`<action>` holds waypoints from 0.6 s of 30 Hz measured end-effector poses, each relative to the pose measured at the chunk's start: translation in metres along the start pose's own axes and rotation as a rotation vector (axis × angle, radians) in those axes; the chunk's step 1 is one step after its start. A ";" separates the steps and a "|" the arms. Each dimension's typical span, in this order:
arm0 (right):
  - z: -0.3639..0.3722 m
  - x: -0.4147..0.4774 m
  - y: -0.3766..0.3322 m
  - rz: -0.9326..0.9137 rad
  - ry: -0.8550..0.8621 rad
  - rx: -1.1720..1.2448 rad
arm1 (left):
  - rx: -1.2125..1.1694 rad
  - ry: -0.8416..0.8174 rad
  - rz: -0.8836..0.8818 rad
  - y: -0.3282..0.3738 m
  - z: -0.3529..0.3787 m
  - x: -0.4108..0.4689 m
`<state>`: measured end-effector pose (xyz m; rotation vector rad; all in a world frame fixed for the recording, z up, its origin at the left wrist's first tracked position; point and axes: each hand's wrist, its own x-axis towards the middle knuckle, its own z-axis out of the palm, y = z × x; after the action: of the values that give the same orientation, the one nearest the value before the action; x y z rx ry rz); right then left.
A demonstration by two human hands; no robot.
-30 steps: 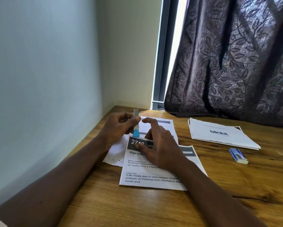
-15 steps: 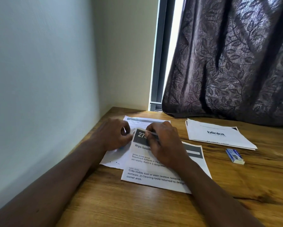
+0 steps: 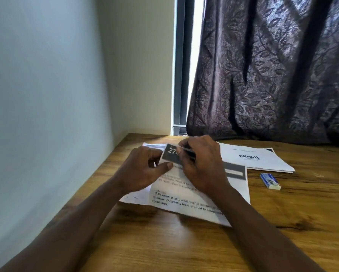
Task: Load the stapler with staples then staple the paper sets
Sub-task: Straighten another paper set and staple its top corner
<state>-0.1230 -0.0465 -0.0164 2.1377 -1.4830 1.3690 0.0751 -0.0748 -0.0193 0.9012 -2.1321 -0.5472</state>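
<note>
Both hands meet over the paper set (image 3: 200,195) on the worktop (image 3: 184,242): right hand (image 3: 202,165) pinching a thin silvery piece, apparently the stapler (image 3: 185,149), at its top corner, left hand (image 3: 143,171) curled, thumb steadying the sheet. A second paper stack (image 3: 253,157) and small staple box (image 3: 270,180) wait nearby.

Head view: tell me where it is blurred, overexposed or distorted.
Head view: motion blur smears the printed white paper sheet and both hands; the bright window gap beside the dark leaf-patterned curtain is blown out; wide-angle distortion bows the window frame.
</note>
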 end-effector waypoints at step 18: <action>-0.153 -0.002 0.157 0.916 0.347 0.489 | -0.174 0.207 -0.238 0.061 0.103 0.082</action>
<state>-0.3389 -0.0262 0.0159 1.2532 -2.2416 2.4452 -0.0691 -0.0857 -0.0090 1.0701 -1.7746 -0.7141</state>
